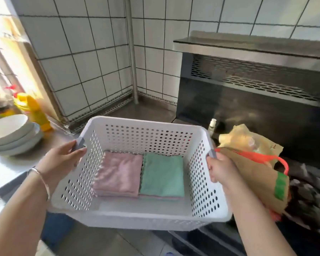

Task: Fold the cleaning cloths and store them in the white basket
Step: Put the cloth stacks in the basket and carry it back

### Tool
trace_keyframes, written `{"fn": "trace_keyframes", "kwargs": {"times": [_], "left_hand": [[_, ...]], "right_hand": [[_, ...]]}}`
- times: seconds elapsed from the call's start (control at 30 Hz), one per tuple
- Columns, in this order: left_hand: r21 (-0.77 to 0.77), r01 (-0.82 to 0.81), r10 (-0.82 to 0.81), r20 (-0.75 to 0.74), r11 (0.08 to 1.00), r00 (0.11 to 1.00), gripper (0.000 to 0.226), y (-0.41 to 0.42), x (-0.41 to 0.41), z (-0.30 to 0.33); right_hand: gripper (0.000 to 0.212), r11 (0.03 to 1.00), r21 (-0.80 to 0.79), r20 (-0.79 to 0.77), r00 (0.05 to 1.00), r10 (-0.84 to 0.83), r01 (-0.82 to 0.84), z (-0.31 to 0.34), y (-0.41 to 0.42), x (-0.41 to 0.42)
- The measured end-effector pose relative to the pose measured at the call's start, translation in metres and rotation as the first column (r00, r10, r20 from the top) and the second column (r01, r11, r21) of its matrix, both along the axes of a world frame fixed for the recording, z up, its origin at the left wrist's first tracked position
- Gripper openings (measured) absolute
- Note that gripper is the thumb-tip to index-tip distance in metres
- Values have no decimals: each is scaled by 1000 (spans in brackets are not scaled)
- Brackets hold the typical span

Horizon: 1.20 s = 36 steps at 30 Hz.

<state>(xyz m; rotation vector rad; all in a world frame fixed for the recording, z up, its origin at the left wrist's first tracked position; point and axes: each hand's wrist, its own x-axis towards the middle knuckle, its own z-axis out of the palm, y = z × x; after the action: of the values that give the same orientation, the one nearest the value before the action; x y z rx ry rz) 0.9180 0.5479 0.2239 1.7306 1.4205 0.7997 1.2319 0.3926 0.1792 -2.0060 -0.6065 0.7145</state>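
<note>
I hold the white perforated basket [142, 217] in the air in front of me. My left hand [61, 159] grips the grey handle on its left rim, and my right hand [220, 169] grips the handle on its right rim. Inside, on the bottom, two folded stacks lie side by side. The pink cloth [118, 174] is on the left and the green cloth [163, 175] on the right, their edges touching. More folded layers show under each top cloth.
Stacked white bowls [11, 133] and a yellow bottle [35, 109] stand on the counter at left. A brown paper bag with red handles [255, 169] lies right of the basket. A steel shelf with mesh [257, 58] is behind, and tiled walls meet at a corner pipe.
</note>
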Motion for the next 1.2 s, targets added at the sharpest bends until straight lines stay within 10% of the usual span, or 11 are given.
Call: {"fn": "trace_keyframes", "kwargs": {"times": [0.17,0.5,1.2], "left_hand": [[-24,-191,188,-96,981,977,18,69,-9,-9],[-351,-475,569,247,807,784,29,151,-11,-39],[-434,-542,694,430,720,577,34,274,36,-89]], "right_hand": [[30,974,-27,-42,974,223,-224,-1,123,18],[29,829,-73,-119,830,545,-554,12,340,25],[32,805,-250,100,813,574,-538,-29,529,20]]}}
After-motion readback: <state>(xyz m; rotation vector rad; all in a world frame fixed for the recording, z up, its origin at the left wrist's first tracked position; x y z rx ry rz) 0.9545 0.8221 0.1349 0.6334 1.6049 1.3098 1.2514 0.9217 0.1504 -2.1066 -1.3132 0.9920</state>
